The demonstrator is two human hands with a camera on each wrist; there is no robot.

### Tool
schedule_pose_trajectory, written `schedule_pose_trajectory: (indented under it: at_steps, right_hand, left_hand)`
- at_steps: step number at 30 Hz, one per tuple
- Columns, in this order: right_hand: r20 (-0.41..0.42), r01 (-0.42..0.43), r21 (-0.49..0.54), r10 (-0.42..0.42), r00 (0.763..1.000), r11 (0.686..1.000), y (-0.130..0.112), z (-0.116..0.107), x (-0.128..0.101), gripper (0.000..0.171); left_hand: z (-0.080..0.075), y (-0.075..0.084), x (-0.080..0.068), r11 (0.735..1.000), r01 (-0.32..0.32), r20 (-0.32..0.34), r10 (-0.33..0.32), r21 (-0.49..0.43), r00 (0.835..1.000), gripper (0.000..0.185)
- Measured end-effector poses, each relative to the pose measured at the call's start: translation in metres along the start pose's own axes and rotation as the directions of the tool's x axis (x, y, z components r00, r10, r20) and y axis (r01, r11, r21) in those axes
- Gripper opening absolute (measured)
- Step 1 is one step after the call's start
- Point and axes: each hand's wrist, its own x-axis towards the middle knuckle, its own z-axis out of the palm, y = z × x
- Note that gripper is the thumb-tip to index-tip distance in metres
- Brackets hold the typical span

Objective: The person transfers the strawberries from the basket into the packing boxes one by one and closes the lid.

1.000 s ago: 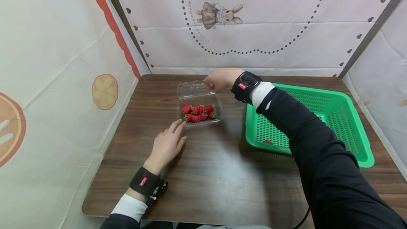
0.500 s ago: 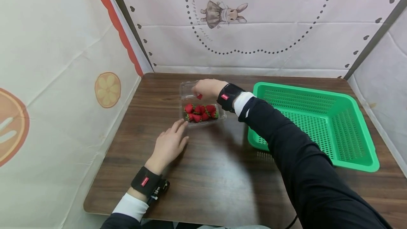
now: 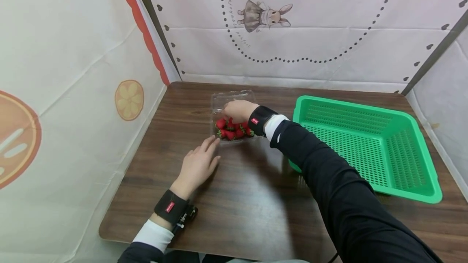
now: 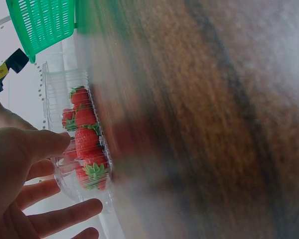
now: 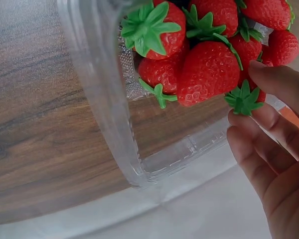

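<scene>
My right hand is over a clear plastic clamshell box whose lid lies folded back. In the right wrist view, thumb and fingers pinch a red strawberry with green leaves, right beside the other strawberries. Several strawberries fill the box's base; the back of the right hand hides some of them in the head view. My left hand has its fingers spread loosely, fingertips close to the box's near left corner. The left wrist view has this hand holding nothing, with the berries just beyond its thumb.
A green perforated plastic basket stands on the right of the brown wooden table. My right forearm crosses over its near left side and hides part of it. Printed cloth walls enclose the table at the back and sides.
My right hand has moved left and toward me, from beside the opened lid to over the strawberries, carrying the strawberry. The left hand stays by the box; the head view has shifted slightly.
</scene>
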Motion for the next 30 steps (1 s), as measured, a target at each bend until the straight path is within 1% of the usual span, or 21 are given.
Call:
schedule_pose_trajectory:
  at_steps: [8, 12, 15, 19, 22, 27, 30]
  right_hand:
    - [-0.030, -0.007, 0.000, 0.007, 1.000, 1.000, 0.005, 0.002, -0.003, 0.022]
    - [-0.064, -0.019, 0.036, 0.021, 0.998, 0.999, 0.008, 0.001, -0.008, 0.030]
    - [-0.080, -0.033, 0.067, 0.039, 0.996, 0.997, 0.009, -0.003, -0.012, 0.031]
    - [-0.074, -0.068, 0.084, 0.074, 0.995, 0.994, 0.021, -0.005, -0.031, 0.030]
    - [-0.085, -0.082, 0.091, 0.090, 0.992, 0.992, 0.030, -0.012, -0.047, 0.029]
    - [-0.108, -0.095, 0.072, 0.102, 0.989, 0.993, 0.045, -0.022, -0.077, 0.025]
    - [-0.117, -0.086, 0.071, 0.094, 0.989, 0.994, 0.053, -0.023, -0.097, 0.022]
  left_hand:
    - [-0.001, 0.002, 0.002, 1.000, -0.003, 0.000, 0.003, -0.005, 1.000, 0.055]
    - [-0.002, 0.002, 0.002, 1.000, 0.001, -0.005, -0.001, -0.008, 1.000, 0.053]
    - [-0.003, 0.002, 0.003, 1.000, -0.004, -0.021, 0.004, -0.010, 1.000, 0.051]
    - [0.000, 0.008, 0.011, 0.999, -0.040, -0.046, 0.039, -0.018, 0.998, 0.050]
    - [0.000, 0.013, 0.018, 0.997, -0.068, -0.076, 0.066, -0.020, 0.995, 0.050]
    - [-0.002, 0.023, 0.029, 0.991, -0.129, -0.143, 0.124, -0.029, 0.982, 0.044]
    - [-0.003, 0.032, 0.034, 0.985, -0.166, -0.165, 0.158, -0.039, 0.974, 0.040]
